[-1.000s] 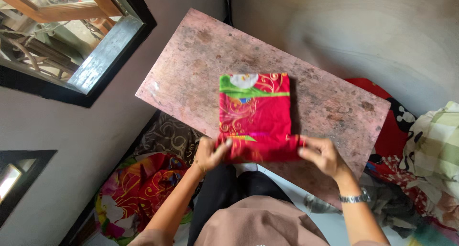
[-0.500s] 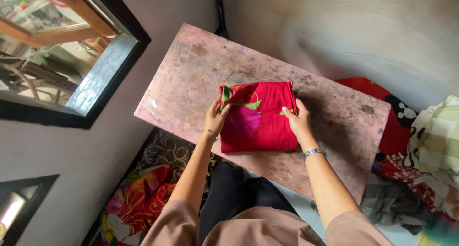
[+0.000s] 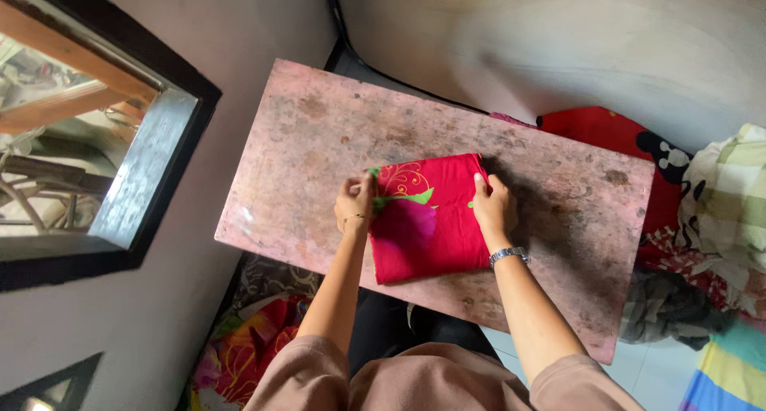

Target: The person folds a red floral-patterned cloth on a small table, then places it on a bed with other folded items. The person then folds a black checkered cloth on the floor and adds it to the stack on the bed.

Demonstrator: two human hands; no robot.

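Cloth [image 3: 427,227]: red, folded into a thick square, lying flat near the middle of the pink table [image 3: 303,140].
Window [image 3: 120,179]: dark-framed, far left.
Left hand [image 3: 353,206]: curled on the cloth's left far corner, fingertips pinching the edge.
Right hand [image 3: 495,207]: flat over the right far edge, pressing down, clasping nothing.
Handling: likely soft, light, limp; layers apt to slide apart; best taken at both side edges, through all layers.
Laundry pile [image 3: 718,219]: checked and red fabrics, far right.
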